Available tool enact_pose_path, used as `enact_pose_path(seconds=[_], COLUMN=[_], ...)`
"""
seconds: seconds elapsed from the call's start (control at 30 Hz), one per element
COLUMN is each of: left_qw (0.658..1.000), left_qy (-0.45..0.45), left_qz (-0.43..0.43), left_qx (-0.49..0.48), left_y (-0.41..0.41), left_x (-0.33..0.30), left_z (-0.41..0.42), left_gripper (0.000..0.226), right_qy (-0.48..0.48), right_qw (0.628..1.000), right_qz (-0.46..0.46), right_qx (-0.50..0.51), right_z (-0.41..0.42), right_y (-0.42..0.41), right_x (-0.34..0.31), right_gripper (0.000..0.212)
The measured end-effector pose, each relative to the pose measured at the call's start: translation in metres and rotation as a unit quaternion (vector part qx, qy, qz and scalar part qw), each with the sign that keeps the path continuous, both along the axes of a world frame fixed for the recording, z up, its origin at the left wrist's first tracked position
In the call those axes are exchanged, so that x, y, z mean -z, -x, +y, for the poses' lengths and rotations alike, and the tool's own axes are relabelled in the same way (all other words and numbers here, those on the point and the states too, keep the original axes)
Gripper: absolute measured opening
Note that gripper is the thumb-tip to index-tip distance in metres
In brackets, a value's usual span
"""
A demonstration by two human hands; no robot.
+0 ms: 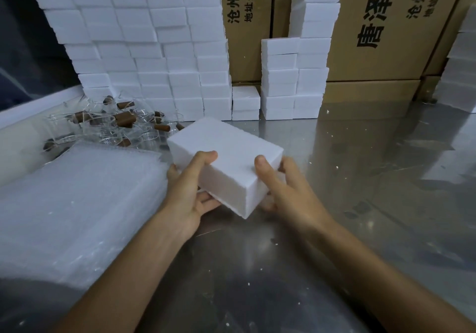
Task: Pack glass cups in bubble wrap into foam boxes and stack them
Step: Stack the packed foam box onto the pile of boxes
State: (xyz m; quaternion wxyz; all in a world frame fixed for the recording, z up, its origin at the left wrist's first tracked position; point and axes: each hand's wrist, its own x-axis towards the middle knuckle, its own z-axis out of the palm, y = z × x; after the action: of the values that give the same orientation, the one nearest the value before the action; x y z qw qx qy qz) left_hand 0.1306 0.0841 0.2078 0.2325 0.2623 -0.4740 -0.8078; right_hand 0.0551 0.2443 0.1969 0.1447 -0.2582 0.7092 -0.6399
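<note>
Fingers of left hand (189, 191), right hand (286, 185) grip foam box (226, 162) | carton (386, 23) reads 唐泽

Shiny metal table top (360, 152) fills near and right of view, scuffed, dotted with white crumbs, carrying soft reflections. Brown cardboard cartons (386, 31) with black printed characters stand along far edge. Dark window pane (23, 49) far left above white sill (38, 103). Dim, even light.
</note>
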Motion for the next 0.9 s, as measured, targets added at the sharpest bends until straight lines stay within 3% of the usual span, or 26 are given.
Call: enact_pose_path(seconds=[0.07,0.13,0.27,0.37,0.43,0.6,0.67,0.7,0.77,0.9], left_qw=[1.000,0.999,0.998,0.995,0.993,0.991,0.984,0.969,0.903,0.690], left_qy=[-0.010,-0.021,-0.023,-0.019,-0.009,0.056,0.149,0.229,0.409,0.700], left_qz=[-0.017,-0.029,-0.052,-0.066,-0.065,-0.036,-0.058,-0.083,-0.132,-0.180], left_qx=[-0.005,-0.006,0.029,0.074,0.102,0.114,0.074,0.049,0.008,0.035], left_y=[-0.003,-0.006,-0.007,-0.007,-0.008,-0.003,0.001,0.003,0.004,0.009], left_x=[-0.002,-0.003,-0.003,-0.003,-0.003,0.000,0.004,0.011,0.026,0.051], left_z=[-0.009,-0.017,-0.022,-0.021,-0.021,-0.014,-0.011,-0.011,-0.009,-0.002], left_gripper=[0.046,0.035,0.047,0.050,0.054,0.054,0.045,0.045,0.042,0.027], right_qy=[-0.057,-0.083,-0.131,-0.161,-0.140,-0.087,-0.085,-0.090,-0.106,-0.118], right_qw=[0.979,0.932,0.807,0.755,0.745,0.785,0.799,0.800,0.795,0.768], right_qz=[0.195,0.354,0.576,0.636,0.650,0.609,0.587,0.582,0.578,0.597], right_qx=[0.009,-0.003,-0.015,0.027,0.055,0.077,0.101,0.116,0.151,0.200], right_z=[0.005,0.009,0.011,0.005,0.001,0.002,0.005,0.006,0.008,0.000], right_y=[0.004,0.008,0.014,0.007,0.002,0.008,0.019,0.027,0.046,0.094], right_x=[0.002,-0.001,-0.004,0.000,0.002,0.007,0.007,0.006,0.001,-0.031], right_gripper=[0.095,0.105,0.105,0.089,0.081,0.072,0.077,0.079,0.083,0.088])
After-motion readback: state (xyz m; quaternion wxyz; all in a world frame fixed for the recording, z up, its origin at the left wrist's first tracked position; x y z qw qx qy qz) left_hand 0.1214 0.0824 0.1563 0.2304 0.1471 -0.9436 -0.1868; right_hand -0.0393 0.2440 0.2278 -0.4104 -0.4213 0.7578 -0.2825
